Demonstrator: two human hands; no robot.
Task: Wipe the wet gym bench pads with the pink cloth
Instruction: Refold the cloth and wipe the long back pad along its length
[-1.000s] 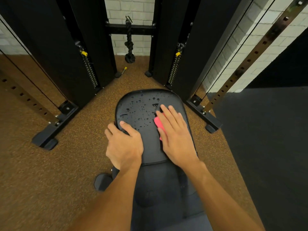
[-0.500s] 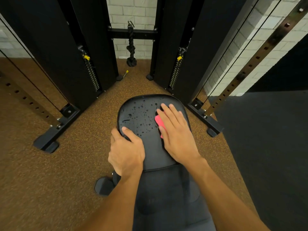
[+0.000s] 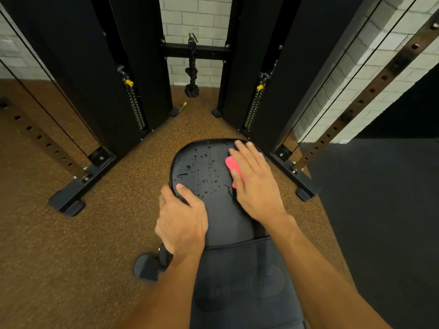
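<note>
A black seat pad (image 3: 206,172) of the bench lies ahead of me, its far half dotted with water drops. My right hand (image 3: 256,184) lies flat with straight fingers on the pad's right side and presses the pink cloth (image 3: 231,166) against it; only the cloth's left edge shows. My left hand (image 3: 181,219) grips the pad's left edge, thumb on top, fingers curled over the side. Nearer to me the longer back pad (image 3: 240,281) looks dull and dark.
Black cable-machine columns (image 3: 133,67) stand close behind the bench on both sides, with floor feet at the left (image 3: 69,198) and the right (image 3: 301,186). A rope handle (image 3: 192,74) hangs between them. Brown speckled flooring (image 3: 71,257) surrounds the bench; dark mat (image 3: 384,210) lies on the right.
My right hand has slid the pink cloth forward along the pad's right side toward its far edge. My left hand keeps its grip on the left edge.
</note>
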